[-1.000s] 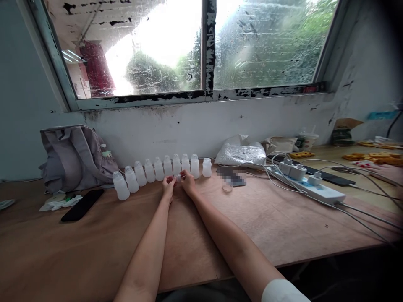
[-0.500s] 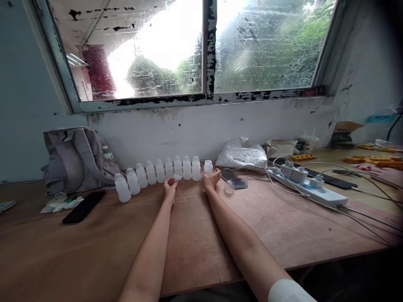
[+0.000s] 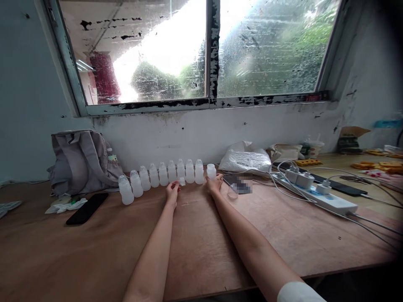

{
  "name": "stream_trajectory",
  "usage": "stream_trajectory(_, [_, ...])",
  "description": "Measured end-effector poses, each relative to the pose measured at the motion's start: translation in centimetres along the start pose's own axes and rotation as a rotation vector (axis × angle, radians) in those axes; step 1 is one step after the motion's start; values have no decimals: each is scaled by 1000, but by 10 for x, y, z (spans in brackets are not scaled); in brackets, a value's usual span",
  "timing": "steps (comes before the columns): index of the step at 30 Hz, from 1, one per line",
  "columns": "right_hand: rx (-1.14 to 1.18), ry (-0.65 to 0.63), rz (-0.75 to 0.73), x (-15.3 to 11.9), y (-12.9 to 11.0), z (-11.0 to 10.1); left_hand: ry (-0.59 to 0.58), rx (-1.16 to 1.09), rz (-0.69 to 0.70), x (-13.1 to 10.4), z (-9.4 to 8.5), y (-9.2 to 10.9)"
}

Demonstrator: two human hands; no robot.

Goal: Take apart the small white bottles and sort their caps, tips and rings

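A row of several frosted white baby bottles (image 3: 163, 174) with clear domed caps stands upright along the back of the table. My left hand (image 3: 172, 193) is closed in a pinch in front of the row, on a small translucent white piece (image 3: 182, 181) whose exact kind I cannot make out. My right hand (image 3: 214, 184) is wrapped around the lower part of the rightmost baby bottle (image 3: 211, 170), which has no domed cap on it. Just right of that hand, a clear cap (image 3: 233, 192) lies on the table.
Left on the table (image 3: 195, 247) are a grey backpack (image 3: 82, 161), a black phone (image 3: 87, 209) and a crumpled tissue (image 3: 67, 205). To the right lie another phone (image 3: 244, 186), a silvery plastic bag (image 3: 245, 158) and a white power strip (image 3: 330, 202) with cables trailing across the tabletop.
The view has shifted slightly, so everything sits a little lower and further right. In my left hand the small white piece now looks more upright. My right hand stays at the uncapped bottle.
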State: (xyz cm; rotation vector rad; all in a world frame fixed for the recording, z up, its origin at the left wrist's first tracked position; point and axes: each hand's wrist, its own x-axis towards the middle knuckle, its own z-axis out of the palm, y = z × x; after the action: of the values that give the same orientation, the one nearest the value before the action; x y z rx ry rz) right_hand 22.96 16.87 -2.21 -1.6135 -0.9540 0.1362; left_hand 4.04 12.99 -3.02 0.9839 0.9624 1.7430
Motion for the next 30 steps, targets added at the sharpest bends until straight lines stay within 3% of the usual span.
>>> stream_trajectory(5, [60,59,-97,-11,-1,-10,-6,-21,-47,-2,0,3])
stream_trajectory(8, [26,26,-368,-23,-7,-18,19,-42,-70,-3,0,6])
stream_trajectory(11, [-63,-123,-699,-38,-14,-23,45,-81,-96,-4,-1,10])
stream_trajectory(14, [-146,-224,-880,-51,-20,-24,61,-115,-123,-5,-1,13])
stream_trajectory(22, [-196,-308,-1006,-62,-25,-23,99,-178,-169,-4,-2,16])
stream_trajectory(30, [-175,-353,-1039,-64,-30,-28,125,-202,-163,-3,-1,15])
